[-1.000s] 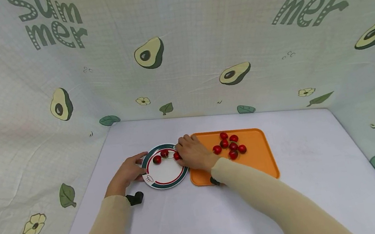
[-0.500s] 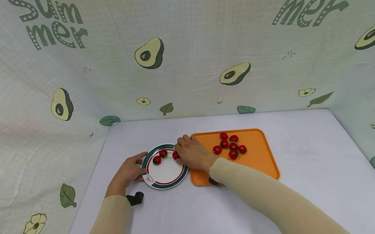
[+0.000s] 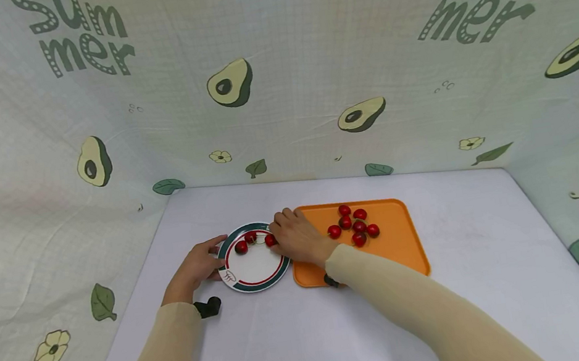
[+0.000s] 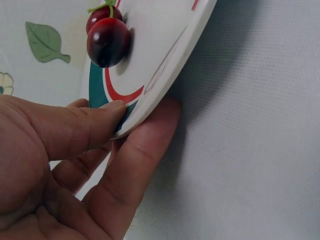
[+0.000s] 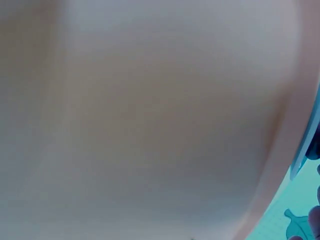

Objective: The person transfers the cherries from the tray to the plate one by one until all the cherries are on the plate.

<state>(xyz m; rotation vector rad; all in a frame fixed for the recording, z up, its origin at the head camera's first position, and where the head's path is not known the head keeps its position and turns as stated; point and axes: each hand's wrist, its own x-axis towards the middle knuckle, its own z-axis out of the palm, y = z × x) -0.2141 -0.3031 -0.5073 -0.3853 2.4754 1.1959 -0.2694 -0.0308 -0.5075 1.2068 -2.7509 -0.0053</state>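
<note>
Near the back left of the table, a white plate (image 3: 255,267) with a green band and red ring bears two cherries (image 3: 241,247). My left hand (image 3: 200,267) pinches the plate's left rim; the left wrist view shows the thumb above it and a finger beneath. At the plate's right edge, my right hand (image 3: 300,238) holds a third cherry (image 3: 271,240) by the fingertips, partly covered by the hand. That grip is mostly hidden, and the right wrist view is largely a blur. An orange tray (image 3: 396,252) lies under the right wrist, with several cherries (image 3: 359,227) on it.
The plate sits close against the tray's left side. A white cloth covers the table (image 3: 291,342). Behind it hangs a pale fabric backdrop (image 3: 286,81) printed with avocados and leaves. A black strap piece (image 3: 209,307) shows at the left wrist.
The cherry at my right fingertips and the back cherry on the plate have shifted slightly left. My left hand keeps its grip on the rim, and the plate stays in place.
</note>
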